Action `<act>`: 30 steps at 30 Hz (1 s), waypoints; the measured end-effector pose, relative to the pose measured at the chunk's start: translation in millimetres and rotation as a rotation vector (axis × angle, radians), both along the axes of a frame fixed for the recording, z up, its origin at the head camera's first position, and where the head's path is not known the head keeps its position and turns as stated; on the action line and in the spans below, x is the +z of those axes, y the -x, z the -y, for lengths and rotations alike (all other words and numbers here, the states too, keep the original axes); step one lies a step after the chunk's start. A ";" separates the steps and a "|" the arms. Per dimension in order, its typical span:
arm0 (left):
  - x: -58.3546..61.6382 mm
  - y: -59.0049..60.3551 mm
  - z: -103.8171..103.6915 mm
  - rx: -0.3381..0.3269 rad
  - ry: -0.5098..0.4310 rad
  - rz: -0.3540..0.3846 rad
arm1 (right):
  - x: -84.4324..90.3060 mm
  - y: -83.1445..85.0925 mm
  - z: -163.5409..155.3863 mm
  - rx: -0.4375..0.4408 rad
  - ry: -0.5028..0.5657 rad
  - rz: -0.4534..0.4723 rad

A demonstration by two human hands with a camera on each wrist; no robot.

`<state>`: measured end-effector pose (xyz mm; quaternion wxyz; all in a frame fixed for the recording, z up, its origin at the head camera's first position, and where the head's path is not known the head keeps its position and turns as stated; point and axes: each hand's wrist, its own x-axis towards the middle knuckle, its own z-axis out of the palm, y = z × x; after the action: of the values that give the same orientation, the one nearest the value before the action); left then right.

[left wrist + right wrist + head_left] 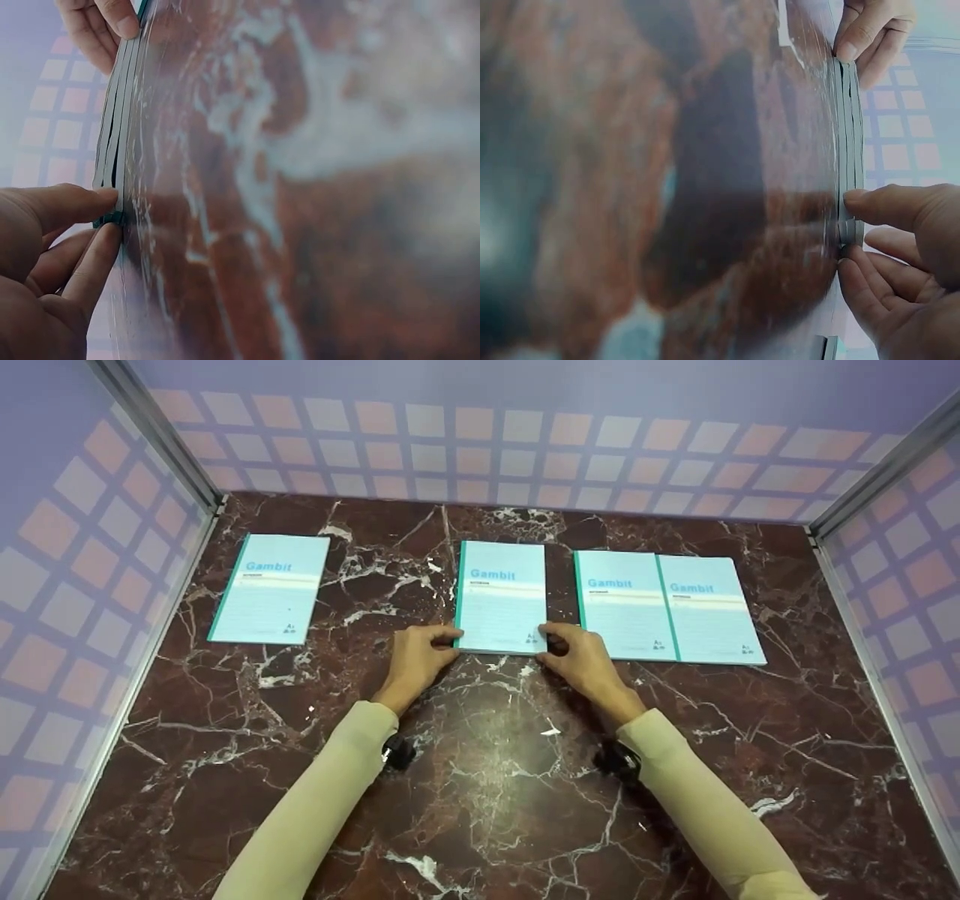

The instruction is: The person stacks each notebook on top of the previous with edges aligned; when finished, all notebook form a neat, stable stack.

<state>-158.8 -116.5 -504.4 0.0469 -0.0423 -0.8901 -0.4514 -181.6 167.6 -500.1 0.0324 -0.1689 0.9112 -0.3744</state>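
Observation:
A small stack of pale blue Gambit notebooks with a green spine lies at the middle of the marble table. At its near left corner, my left hand grips the spine side between thumb and fingers. My right hand holds the near right corner in the same manner. Seen edge-on in the left wrist view, the stacked notebooks show several layers with thin gaps between them. In the right wrist view, the thumb rests on the near edge of the stack, with the fingers round its side.
Two more Gambit notebooks lie side by side on the right, a left one and a right one. Another notebook lies at the far left. Patterned panels wall in the dark red marble table at the back and sides.

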 end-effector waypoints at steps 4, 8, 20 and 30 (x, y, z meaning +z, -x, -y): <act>-0.5 0.0 1.4 -0.009 0.003 -0.014 | 1.3 0.5 1.2 0.009 0.000 0.000; -0.6 -0.8 4.0 -0.005 -0.027 0.000 | 5.0 2.7 1.7 0.029 -0.001 0.019; 1.8 -6.5 32.6 0.015 -0.142 0.053 | 24.6 8.9 24.8 0.067 0.018 -0.263; 10.2 -11.4 79.7 0.135 -0.101 0.025 | 27.6 17.7 75.2 0.185 0.115 -0.249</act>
<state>-147.4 -196.2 -494.1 0.0679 0.0258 -0.8677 -0.4918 -199.3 92.4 -472.5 -0.0564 -0.2988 0.8657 -0.3977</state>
